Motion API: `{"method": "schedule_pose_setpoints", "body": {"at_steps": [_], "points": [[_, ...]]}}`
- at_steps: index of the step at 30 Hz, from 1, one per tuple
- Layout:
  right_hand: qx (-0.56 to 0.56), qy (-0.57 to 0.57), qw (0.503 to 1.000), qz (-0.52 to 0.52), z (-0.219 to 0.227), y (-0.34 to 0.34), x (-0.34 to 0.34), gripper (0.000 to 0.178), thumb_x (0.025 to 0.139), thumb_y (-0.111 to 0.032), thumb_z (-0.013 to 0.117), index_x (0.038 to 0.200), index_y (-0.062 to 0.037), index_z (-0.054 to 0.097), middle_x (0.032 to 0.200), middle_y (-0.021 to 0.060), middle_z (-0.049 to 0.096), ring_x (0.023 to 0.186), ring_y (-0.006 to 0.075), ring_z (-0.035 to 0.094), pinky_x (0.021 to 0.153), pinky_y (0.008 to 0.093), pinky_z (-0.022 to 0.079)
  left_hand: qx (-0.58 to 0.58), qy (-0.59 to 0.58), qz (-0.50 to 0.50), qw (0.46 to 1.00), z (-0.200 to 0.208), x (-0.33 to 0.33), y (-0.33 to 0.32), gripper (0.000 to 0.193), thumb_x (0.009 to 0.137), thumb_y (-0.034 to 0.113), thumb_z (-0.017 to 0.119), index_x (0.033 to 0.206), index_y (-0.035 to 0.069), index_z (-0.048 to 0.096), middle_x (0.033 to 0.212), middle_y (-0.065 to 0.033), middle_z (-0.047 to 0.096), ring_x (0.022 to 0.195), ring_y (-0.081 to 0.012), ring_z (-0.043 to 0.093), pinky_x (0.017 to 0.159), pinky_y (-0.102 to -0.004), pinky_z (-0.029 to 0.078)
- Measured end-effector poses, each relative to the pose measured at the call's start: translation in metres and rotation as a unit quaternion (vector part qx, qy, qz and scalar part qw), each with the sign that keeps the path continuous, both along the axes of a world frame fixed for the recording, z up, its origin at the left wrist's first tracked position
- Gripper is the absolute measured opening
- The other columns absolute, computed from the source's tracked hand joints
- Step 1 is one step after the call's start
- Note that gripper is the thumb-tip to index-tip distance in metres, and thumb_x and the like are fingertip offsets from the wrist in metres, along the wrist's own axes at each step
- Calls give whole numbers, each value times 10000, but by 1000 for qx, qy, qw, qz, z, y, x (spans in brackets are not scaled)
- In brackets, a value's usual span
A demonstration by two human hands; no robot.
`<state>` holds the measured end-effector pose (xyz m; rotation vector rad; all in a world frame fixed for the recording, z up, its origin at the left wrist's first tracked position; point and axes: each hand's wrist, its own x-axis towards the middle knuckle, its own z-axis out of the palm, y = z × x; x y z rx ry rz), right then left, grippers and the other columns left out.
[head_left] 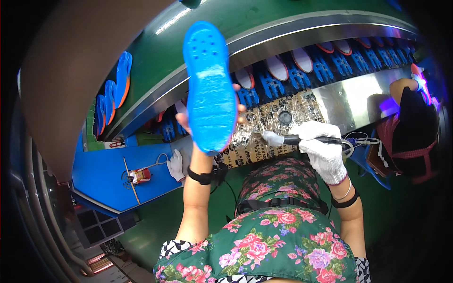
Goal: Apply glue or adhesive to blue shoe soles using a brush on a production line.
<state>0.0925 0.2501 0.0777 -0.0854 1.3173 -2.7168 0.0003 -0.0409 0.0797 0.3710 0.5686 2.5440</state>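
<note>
My bare left hand (183,121) grips a blue shoe sole (210,94) from behind, fingers and thumb showing at its edges. The sole stands raised in front of me, its shiny blue face turned up with small holes near the far end. My right hand (324,152), in a white glove, is closed on a brush-like tool (295,139) with a black handle and pale tip. That tip points left, apart from the sole, over the tape-covered cardboard (271,125). A cable seems to run from the tool's back end.
A metal rail (264,37) edges the green surface (264,12). Below it runs a row of blue parts and pale-faced soles (276,68). More blue soles (123,78) stand left. A white glove (176,166) and small fan (140,176) lie on the blue table (101,177). Another person's arm (401,89) is at right.
</note>
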Motion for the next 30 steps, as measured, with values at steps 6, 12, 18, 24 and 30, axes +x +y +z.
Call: {"method": "schedule_pose_setpoints", "body": {"at_steps": [6, 12, 18, 24, 30], "points": [[43, -49, 998, -13, -30, -26, -6, 220, 847, 41, 745, 1065, 28, 772, 1039, 126, 775, 931, 167, 722, 836, 285, 569, 141, 33, 54, 988, 37, -94, -105, 1236, 770, 617, 835, 1626, 50, 145, 1637, -307, 188, 1407, -543, 362, 1074, -594, 498], [78, -91, 993, -9, -67, -43, -2, 215, 833, -7, 773, 1047, 5, 783, 915, 69, 769, 760, 114, 672, 698, 241, 518, 219, -186, 317, 904, 47, -103, -144, 1072, 976, 713, 423, 1632, 0, -37, 1682, -281, 98, 1518, -497, 213, 1215, -601, 309], [82, -109, 990, -44, -94, -35, -1, 205, 837, 23, 758, 1041, 14, 779, 990, 93, 771, 803, 128, 682, 722, 249, 530, 75, -128, 407, 901, 39, -99, -165, 948, 1022, 490, 517, 1604, -91, 48, 1653, -306, 201, 1552, -384, 244, 1265, -519, 255], [47, -155, 985, -66, -106, -14, 3, 210, 843, 35, 746, 1051, 20, 770, 1027, 108, 770, 815, 129, 679, 722, 245, 527, -258, -10, 419, 870, 38, -101, -28, 766, 1003, 358, 618, 1537, -102, 317, 1495, -275, 457, 1406, -355, 466, 1170, -483, 418], [24, -158, 980, -116, -104, 11, -4, 214, 857, 26, 748, 1068, 16, 779, 990, 90, 776, 817, 132, 693, 728, 255, 534, -627, 355, 374, 584, 27, -154, 126, 742, 906, 252, 748, 1541, 15, 446, 1400, -252, 557, 1256, -316, 596, 1054, -401, 492]]}}
